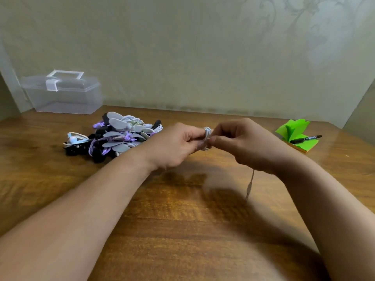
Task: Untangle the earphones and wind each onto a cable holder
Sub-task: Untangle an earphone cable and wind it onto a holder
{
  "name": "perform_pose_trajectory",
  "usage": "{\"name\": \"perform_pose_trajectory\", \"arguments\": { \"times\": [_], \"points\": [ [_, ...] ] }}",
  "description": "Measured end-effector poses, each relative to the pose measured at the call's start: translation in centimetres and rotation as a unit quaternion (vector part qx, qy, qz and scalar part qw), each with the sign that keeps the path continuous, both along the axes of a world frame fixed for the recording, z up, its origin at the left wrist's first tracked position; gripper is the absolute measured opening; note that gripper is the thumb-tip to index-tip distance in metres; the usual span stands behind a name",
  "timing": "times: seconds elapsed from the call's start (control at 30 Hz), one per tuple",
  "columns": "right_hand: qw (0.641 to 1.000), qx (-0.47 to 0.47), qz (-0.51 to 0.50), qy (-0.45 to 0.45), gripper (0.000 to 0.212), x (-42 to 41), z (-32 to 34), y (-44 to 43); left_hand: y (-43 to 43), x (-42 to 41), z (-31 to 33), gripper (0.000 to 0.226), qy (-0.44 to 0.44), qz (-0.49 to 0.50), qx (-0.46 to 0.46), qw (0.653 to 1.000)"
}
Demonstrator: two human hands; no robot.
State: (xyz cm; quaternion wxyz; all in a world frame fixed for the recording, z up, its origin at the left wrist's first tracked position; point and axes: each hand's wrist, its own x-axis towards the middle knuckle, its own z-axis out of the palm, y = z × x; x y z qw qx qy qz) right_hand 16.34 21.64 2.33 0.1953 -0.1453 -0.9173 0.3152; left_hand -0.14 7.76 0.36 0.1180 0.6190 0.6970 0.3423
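Nearest, two bare forearms reach forward over a wooden table (182,230). Below the right wrist, the loose end (250,185) of a white earphone cable (206,136) hangs blurred in the air above the tabletop. Further on, the two hands meet above the middle of the table. The left hand (174,145) has its fingers curled and grips the wound part of the cable, a small tight coil standing up between its fingertips. The right hand (241,142) also has its fingers curled, with thumb and forefinger pinching the cable right against the coil. Whether a holder sits inside the coil cannot be told.

Beyond the left hand lies a pile (115,136) of tangled white, purple and black earphones mixed with grey cable holders. Far to the right, a pad of green sticky notes (294,130) lies with a black marker (305,138) resting on it. At the back left, a clear plastic box (63,94) with a lid and handle stands against the pale wall (203,47).
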Motion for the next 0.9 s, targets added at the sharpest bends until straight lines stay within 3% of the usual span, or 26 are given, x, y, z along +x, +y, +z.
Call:
{"name": "perform_pose_trajectory", "arguments": {
  "times": [0.1, 0.27, 0.43, 0.63, 0.73, 0.9],
  "points": [
    [1.000, 0.000, 0.013, 0.011, 0.021, 0.4, 0.6, 0.3, -0.2, 0.4, 0.3, 0.019, -0.007, -0.019, -0.015, 1.000],
    [0.983, -0.158, 0.071, 0.054, 0.022, 0.7, 0.6, 1.2, -0.8, 0.6, 1.4, 0.025, -0.088, -0.081, -0.049, 0.992],
    [0.967, -0.220, 0.107, 0.071, 0.022, 0.7, 0.6, 1.8, -1.3, 0.9, 2.1, 0.026, -0.143, -0.141, -0.089, 0.976],
    [0.918, -0.348, 0.161, 0.099, 0.031, -0.5, -1.2, 1.5, -1.6, 1.0, 2.1, 0.037, -0.352, -0.238, -0.032, 0.905],
    [0.931, -0.324, 0.136, 0.094, 0.020, -1.3, -2.2, 0.9, -1.0, 0.3, 1.7, 0.040, -0.420, -0.204, 0.034, 0.884],
    [0.966, -0.245, 0.045, 0.076, 0.031, -1.5, -1.9, -0.7, -0.2, -0.6, 1.4, 0.038, -0.433, -0.113, 0.083, 0.891]
  ]
}}
